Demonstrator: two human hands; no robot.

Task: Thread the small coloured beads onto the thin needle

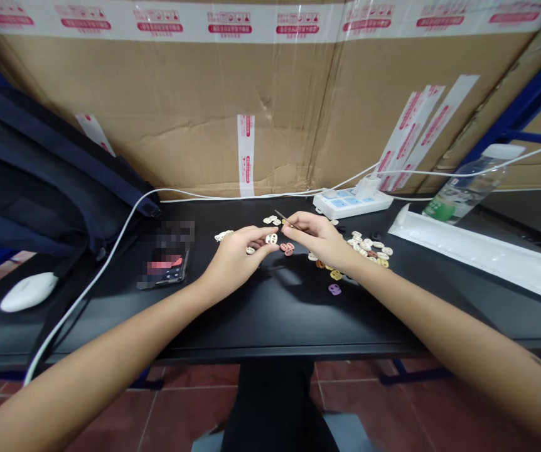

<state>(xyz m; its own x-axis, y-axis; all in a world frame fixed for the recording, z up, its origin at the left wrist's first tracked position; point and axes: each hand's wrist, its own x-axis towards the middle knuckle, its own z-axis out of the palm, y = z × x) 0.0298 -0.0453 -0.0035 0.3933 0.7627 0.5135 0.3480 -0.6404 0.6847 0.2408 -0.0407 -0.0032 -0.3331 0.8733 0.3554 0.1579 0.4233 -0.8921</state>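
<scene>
Between the thumb and fingers of my left hand (235, 254) is a small cream skull-shaped piece (271, 239). My right hand (315, 235) pinches a thin dark stick-like tool (282, 216), its tip pointing up and left. The two hands face each other just above the black table. Reddish skull pieces (287, 248) lie between them, and some pale pieces (272, 220) lie behind. Under and beside my right wrist spreads a loose pile of cream, brown and yellow pieces (369, 245). One purple skull piece (335, 289) sits nearer the front edge.
A phone (169, 263), a white mouse-like case (29, 292) and a dark backpack (49, 169) are on the left. A white power strip (353, 202) with cables stands behind. To the right are a white plastic sleeve (482, 251) and a water bottle (472, 182). Cardboard (195, 100) walls the back.
</scene>
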